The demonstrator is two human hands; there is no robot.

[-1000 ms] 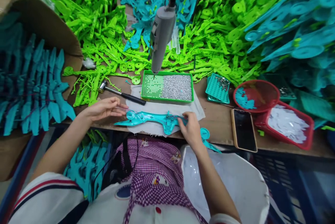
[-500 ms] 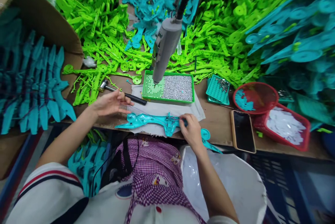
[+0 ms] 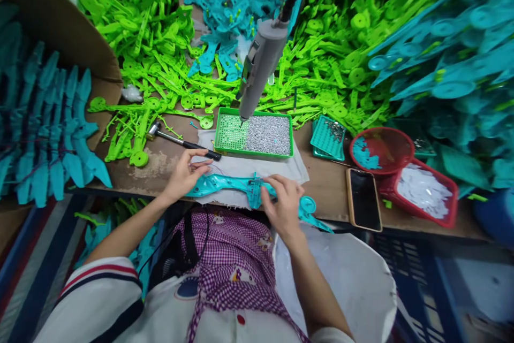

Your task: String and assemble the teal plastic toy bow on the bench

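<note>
A long turquoise plastic part [image 3: 229,183] lies across the white cloth [image 3: 299,169] at the front edge of the bench. My left hand [image 3: 187,176] is over its left end, fingertips pinched on a thin dark string [image 3: 219,167] that loops above the part. My right hand [image 3: 283,204] grips the part near its raised crosspiece [image 3: 254,189], thumb and fingers against it; exactly what the fingertips press on is hidden. Just beyond my right hand, the part's round end or another turquoise piece [image 3: 308,206] sticks out over the bench edge.
A grey electric screwdriver [image 3: 259,67] hangs over a green tray [image 3: 261,155] of small screws. A hammer [image 3: 184,144] lies behind my left hand. Phone [image 3: 363,201], red baskets [image 3: 447,220] stand right. Green parts [image 3: 160,75] heap behind; a carton [image 3: 100,48] stands left.
My left hand has moved right and down, closing from spread fingers to a pinch near the part. My right hand stays at the crosspiece with its fingers shifted. The view has shifted slightly.
</note>
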